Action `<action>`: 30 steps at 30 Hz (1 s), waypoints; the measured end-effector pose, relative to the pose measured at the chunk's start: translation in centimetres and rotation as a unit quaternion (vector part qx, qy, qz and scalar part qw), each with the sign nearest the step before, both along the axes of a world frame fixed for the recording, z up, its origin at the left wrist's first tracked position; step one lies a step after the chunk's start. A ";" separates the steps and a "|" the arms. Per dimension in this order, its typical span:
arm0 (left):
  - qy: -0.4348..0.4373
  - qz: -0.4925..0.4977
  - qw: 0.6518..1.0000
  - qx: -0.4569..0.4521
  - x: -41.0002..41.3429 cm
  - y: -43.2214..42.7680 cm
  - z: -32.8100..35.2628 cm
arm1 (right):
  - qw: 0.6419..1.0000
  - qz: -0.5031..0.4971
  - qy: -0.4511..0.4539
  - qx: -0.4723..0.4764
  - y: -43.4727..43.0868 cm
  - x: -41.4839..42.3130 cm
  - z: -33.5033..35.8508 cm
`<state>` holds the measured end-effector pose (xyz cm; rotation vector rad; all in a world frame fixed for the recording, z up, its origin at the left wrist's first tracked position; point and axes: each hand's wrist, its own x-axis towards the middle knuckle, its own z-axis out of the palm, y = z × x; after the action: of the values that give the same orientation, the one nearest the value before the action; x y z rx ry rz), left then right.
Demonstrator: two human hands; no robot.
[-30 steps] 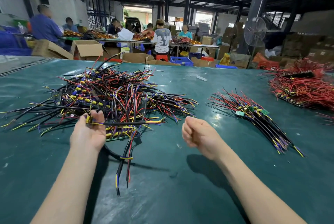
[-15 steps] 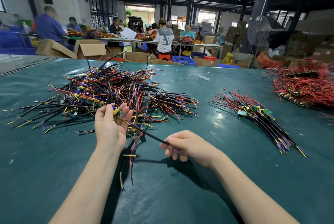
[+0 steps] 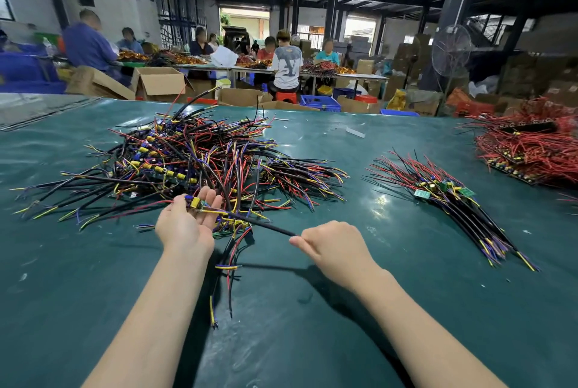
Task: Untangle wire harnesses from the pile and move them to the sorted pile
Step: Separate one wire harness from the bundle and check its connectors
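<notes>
A wide green table [image 3: 62, 278] carries everything. On its left half sprawls the tangled pile [image 3: 194, 162] of black, red, yellow and blue leads. A heap of red wires [image 3: 531, 150] sits at the far right edge, and the sorted pile [image 3: 453, 200] lies between them, its strands roughly parallel. Beyond the table's far edge stand open cardboard boxes [image 3: 159, 81], contents not visible, and a blue crate [image 3: 320, 103]. One wire harness [image 3: 259, 223] stretches across the pile's near edge between both hands, with other loose strands [image 3: 228, 268] trailing under it toward the person. The left hand [image 3: 187, 222], palm up, pinches the harness's yellow-component end between the thumb and nearly straight fingers [image 3: 215, 203]. The right hand [image 3: 334, 247], fingers curled, pinches the black sheathed end.
</notes>
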<state>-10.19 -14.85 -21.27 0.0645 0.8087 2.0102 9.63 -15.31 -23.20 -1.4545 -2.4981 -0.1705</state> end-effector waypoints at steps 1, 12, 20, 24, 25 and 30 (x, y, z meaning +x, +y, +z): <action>0.012 -0.013 1.000 -0.012 0.1 0.0 0.0 | 1.000 0.001 -0.003 -0.020 0.2 0.4 -0.1; 0.203 -0.018 0.978 -0.050 -0.5 -0.2 -0.8 | 0.990 -0.141 -0.017 -0.008 2.6 5.2 -0.7; 0.264 -0.086 0.959 -0.061 0.8 -0.4 -1.8 | 0.998 0.018 0.058 -0.027 1.3 0.1 -1.9; 0.278 -0.082 0.955 -0.056 0.2 -0.4 -1.8 | 0.988 0.031 0.147 -0.035 1.2 0.5 -1.5; 0.272 -0.089 0.957 -0.049 0.2 -0.4 -1.7 | 0.985 0.038 0.165 -0.035 1.0 0.6 -1.5; 0.241 -0.187 0.952 -0.007 1.7 -0.5 -1.3 | 0.970 0.041 0.238 -0.039 0.7 0.3 -1.4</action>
<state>-8.47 -15.35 -22.54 0.6732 1.0246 1.6411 9.95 -14.65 -24.57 -1.2365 -2.1803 0.2648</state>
